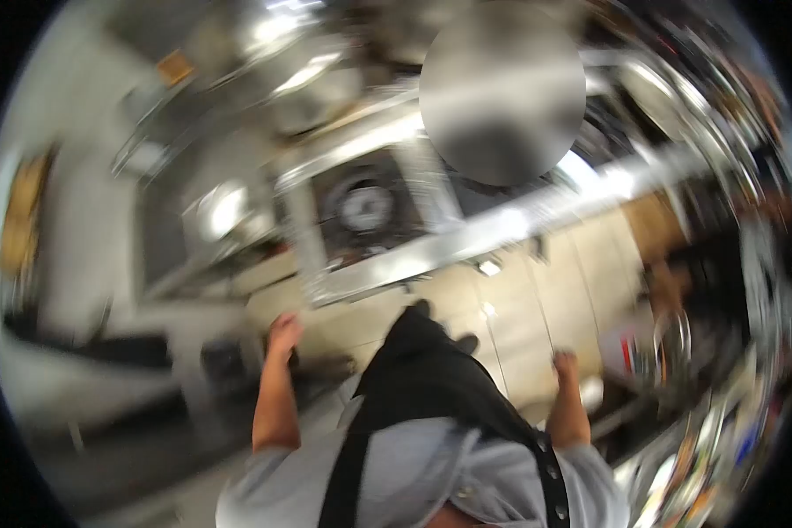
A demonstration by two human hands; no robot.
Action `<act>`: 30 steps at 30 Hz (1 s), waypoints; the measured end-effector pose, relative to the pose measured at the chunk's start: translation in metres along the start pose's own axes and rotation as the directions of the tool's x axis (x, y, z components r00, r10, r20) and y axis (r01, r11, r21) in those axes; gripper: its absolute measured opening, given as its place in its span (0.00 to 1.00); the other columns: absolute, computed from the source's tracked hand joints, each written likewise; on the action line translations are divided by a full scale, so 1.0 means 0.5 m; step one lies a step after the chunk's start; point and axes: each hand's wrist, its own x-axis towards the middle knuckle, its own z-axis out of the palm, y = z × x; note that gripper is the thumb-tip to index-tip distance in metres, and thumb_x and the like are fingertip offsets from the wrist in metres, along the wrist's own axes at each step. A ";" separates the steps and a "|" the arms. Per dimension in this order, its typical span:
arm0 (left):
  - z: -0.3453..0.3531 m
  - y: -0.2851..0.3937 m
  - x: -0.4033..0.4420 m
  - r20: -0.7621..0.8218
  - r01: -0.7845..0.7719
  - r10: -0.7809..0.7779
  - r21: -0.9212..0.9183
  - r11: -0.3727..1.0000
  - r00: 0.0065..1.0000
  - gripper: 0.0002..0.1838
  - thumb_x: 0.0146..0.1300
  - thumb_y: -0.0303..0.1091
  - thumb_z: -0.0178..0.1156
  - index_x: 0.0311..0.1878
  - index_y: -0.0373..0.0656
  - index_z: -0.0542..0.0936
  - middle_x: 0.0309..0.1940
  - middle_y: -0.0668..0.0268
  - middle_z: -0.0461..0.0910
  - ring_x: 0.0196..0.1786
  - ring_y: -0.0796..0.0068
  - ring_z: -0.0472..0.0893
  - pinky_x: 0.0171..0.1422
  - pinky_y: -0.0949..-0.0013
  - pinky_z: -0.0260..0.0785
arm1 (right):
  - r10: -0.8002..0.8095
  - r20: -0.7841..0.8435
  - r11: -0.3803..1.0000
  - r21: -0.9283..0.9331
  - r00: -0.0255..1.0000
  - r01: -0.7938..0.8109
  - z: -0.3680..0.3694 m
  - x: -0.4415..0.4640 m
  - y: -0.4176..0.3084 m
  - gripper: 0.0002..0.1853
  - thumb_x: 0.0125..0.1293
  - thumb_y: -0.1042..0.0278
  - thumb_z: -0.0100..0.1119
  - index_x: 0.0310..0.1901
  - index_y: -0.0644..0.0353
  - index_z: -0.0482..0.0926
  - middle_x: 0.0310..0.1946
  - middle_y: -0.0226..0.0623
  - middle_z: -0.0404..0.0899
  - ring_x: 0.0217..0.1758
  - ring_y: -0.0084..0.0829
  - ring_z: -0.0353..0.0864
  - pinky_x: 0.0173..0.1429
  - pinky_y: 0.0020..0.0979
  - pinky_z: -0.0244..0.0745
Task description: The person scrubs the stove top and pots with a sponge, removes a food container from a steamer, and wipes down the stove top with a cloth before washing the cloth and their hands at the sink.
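Note:
The whole head view is smeared by motion. My left hand (pixel 284 334) hangs at my left side, near the corner of the metal stove (pixel 396 264). Its fingers look partly curled, but blur hides whether anything is in them. On the other side, my right hand (pixel 565 361) hangs low over the tiled floor, apart from the stove. Its fingers are too blurred to read. Between my arms a black apron (pixel 440 378) covers my front. A round burner (pixel 363 207) shows in the stove's left square opening.
Large metal pots (pixel 317 88) stand beyond the stove at the back left. A big round grey shape (pixel 502 97) covers part of the stove. Pale floor tiles (pixel 519 290) lie ahead of my feet. At right, a container (pixel 638 348) holds several utensils.

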 end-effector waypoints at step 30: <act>0.081 0.372 -0.005 0.806 -0.703 -0.229 0.589 0.399 0.545 0.14 0.64 0.39 0.53 0.47 0.40 0.78 0.31 0.66 0.82 0.33 0.79 0.78 0.34 0.76 0.67 | 0.790 0.605 -0.613 0.786 -0.103 -0.083 0.073 -0.679 -0.406 0.24 0.58 0.60 0.58 0.54 0.60 0.68 0.36 0.40 0.76 0.31 0.34 0.75 0.30 0.42 0.72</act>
